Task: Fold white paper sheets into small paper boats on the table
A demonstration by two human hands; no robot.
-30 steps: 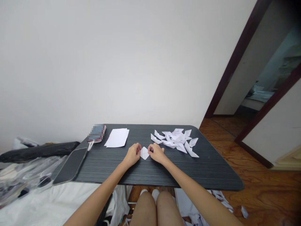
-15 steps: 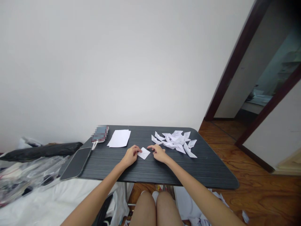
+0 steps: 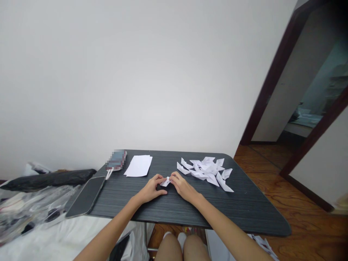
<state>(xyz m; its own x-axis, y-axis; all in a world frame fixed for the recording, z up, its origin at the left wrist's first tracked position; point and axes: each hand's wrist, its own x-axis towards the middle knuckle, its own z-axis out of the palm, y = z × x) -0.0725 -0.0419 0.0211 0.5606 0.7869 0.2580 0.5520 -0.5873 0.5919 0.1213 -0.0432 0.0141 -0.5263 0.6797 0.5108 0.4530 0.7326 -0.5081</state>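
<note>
A small piece of folded white paper [image 3: 165, 182] lies near the middle of the dark table, between my two hands. My left hand [image 3: 151, 189] has its fingertips on the paper's left side, with the thumb spread towards me. On the other side, my right hand [image 3: 184, 186] pinches the paper's right end between thumb and fingers, hiding that end. To the right lies a heap of folded paper boats [image 3: 208, 168], close to my right hand but apart from it. A short stack of plain white sheets [image 3: 139, 165] rests behind my left hand.
The dark wood-grain table [image 3: 239, 206] stands against a white wall. At its left edge are a dark, flat, phone-like panel [image 3: 86, 195] and a blurred-out packet [image 3: 116, 160]. Plastic-wrapped bundles [image 3: 46, 206] lie left of the table. Papers are on the floor below, at right.
The flat folded square has become a smaller, raised shape. My right hand has come in from pointing beside it to pinching it. The camera view has shifted slightly.
</note>
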